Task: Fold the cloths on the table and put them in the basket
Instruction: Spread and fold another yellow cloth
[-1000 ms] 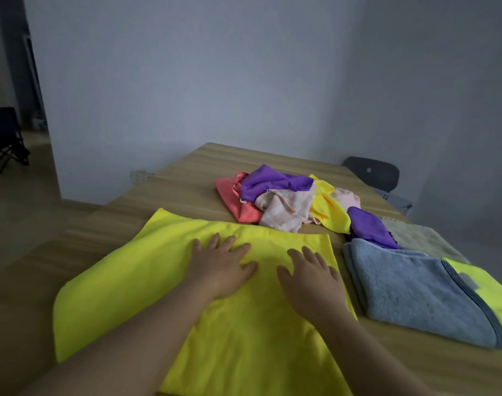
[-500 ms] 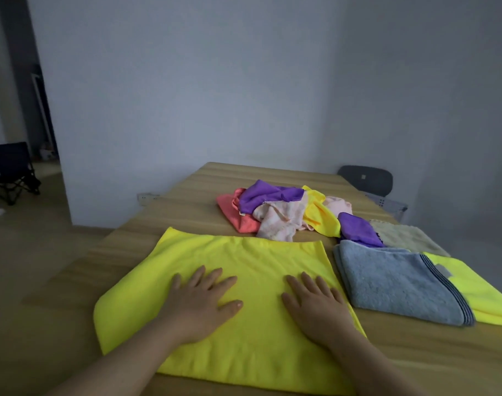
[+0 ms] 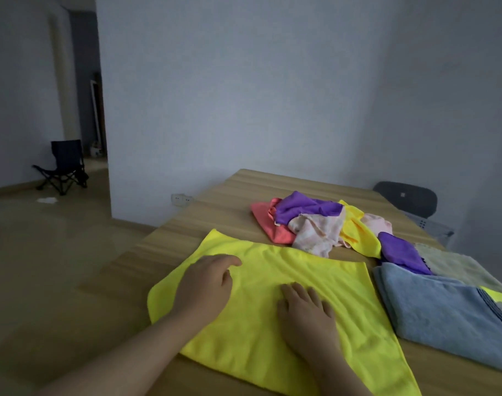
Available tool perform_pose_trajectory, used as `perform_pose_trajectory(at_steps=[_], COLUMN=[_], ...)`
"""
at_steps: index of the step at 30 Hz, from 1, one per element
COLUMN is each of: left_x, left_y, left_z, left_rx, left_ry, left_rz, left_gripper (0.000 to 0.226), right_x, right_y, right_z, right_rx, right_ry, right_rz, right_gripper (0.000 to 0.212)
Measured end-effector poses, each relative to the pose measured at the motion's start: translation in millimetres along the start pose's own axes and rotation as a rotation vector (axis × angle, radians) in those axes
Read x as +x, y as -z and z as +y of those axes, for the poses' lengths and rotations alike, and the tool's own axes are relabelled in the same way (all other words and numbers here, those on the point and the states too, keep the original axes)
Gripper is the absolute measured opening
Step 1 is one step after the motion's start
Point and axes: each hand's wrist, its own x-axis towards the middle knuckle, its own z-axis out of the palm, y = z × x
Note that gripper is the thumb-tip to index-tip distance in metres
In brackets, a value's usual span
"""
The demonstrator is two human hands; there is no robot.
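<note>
A large yellow cloth (image 3: 275, 307) lies spread flat on the wooden table (image 3: 215, 221) in front of me. My right hand (image 3: 308, 314) presses flat on the middle of it, fingers straight. Over the cloth's left part my left hand (image 3: 205, 284) hovers or rests with loosely curled fingers, holding nothing. Behind the yellow cloth sits a heap of crumpled cloths (image 3: 315, 224) in coral, purple, pale pink and yellow. A folded blue towel (image 3: 443, 307) lies to the right. No basket is in view.
A purple cloth (image 3: 401, 252), a grey-green cloth (image 3: 458, 267) and a yellow cloth's corner (image 3: 501, 295) lie at the right by the blue towel. A dark chair back (image 3: 405, 198) stands beyond the table's far right. A folding chair (image 3: 62, 167) stands on the floor at left.
My left hand has slid left across the yellow cloth and its fingers have curled. My right hand stays pressed on the cloth. The camera has tilted up and turned left.
</note>
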Motion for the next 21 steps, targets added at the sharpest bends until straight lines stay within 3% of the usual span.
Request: perform_pose_trajectory(at_steps=[2, 4, 6, 10, 14, 15, 18, 21], left_x=[5, 8, 10, 17, 22, 23, 20, 14], left_y=[19, 39, 53, 60, 68, 71, 77, 79], left_z=[-21, -45, -61, -69, -62, -63, -76, -76], left_rx=[0.120, 0.306, 0.286, 0.034, -0.432, -0.392, 0.193, 0.549], left_ry=[0.084, 0.329, 0.566, 0.639, 0.722, 0.689, 0.480, 0.416], left_rz=[0.002, -0.224, -0.403, -0.500, -0.418, -0.421, -0.523, -0.587], left_gripper=[0.035, 0.050, 0.063, 0.040, 0.008, 0.010, 0.023, 0.032], right_x=[3, 2, 0, 0, -1, -2, -2, -2], right_y=[2, 1, -2, -2, -2, -1, 0, 0], right_z=[2, -2, -5, -4, -6, -6, -4, -3], right_rx=[0.006, 0.026, 0.034, 0.040, 0.050, 0.050, 0.051, 0.038], right_ry=[0.009, 0.005, -0.004, -0.006, -0.004, 0.000, 0.000, -0.001], right_rz=[0.003, -0.006, -0.006, 0.002, -0.006, -0.007, -0.008, -0.005], right_gripper=[0.045, 0.045, 0.045, 0.045, 0.044, 0.044, 0.045, 0.045])
